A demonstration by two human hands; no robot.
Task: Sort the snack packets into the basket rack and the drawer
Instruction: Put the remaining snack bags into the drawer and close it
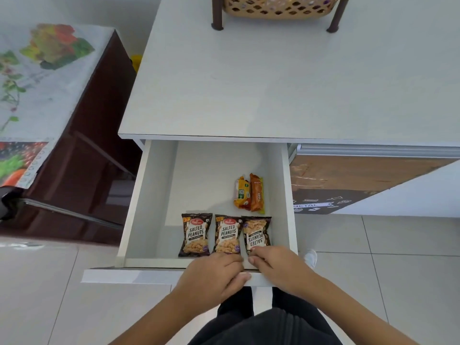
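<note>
Salted peanut packets (227,234) lie in a row in the open drawer (149,200), long axes front-to-back, the rightmost upside down. The left hand (214,272) grips the drawer front; the right hand (273,262) pinches the rightmost packet's near edge.

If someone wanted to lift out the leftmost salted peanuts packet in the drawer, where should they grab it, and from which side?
Probably by its far crimped edge, pinched from above. The leftmost peanuts packet lies flat on the drawer floor, so only an edge offers fingers a hold. Its left side is free, while the middle packet sits close on its right, and the left hand crowds the near end.
</note>
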